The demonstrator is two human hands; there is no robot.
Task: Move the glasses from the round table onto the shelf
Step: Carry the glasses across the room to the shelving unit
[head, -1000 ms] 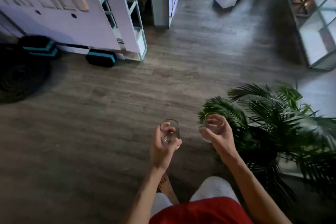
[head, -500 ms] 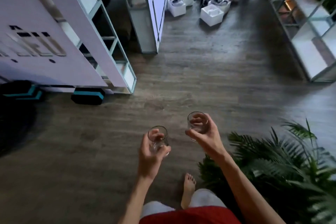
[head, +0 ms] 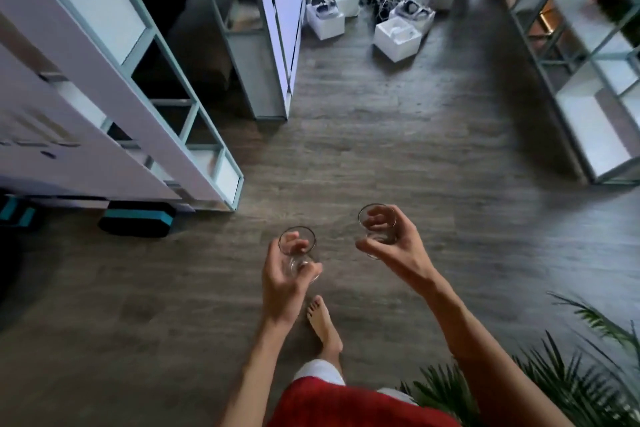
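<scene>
I carry two clear drinking glasses over a wooden floor. My left hand (head: 282,282) is closed around one glass (head: 298,248), held upright at centre. My right hand (head: 394,246) grips the other glass (head: 377,224), slightly higher and to the right. A metal-framed shelf (head: 585,80) with white boards stands at the right edge, far ahead of both hands. The round table is out of view.
A white partition with a shelving frame (head: 194,135) stands at the left, black-and-teal blocks (head: 136,224) at its foot. White boxes (head: 398,35) lie on the floor ahead. A palm plant (head: 571,381) fills the lower right. My bare foot (head: 322,324) steps on the floor.
I have walked forward: the plant slid to the lower right, the partition and the right shelf came closer. Both hands keep their glasses.
</scene>
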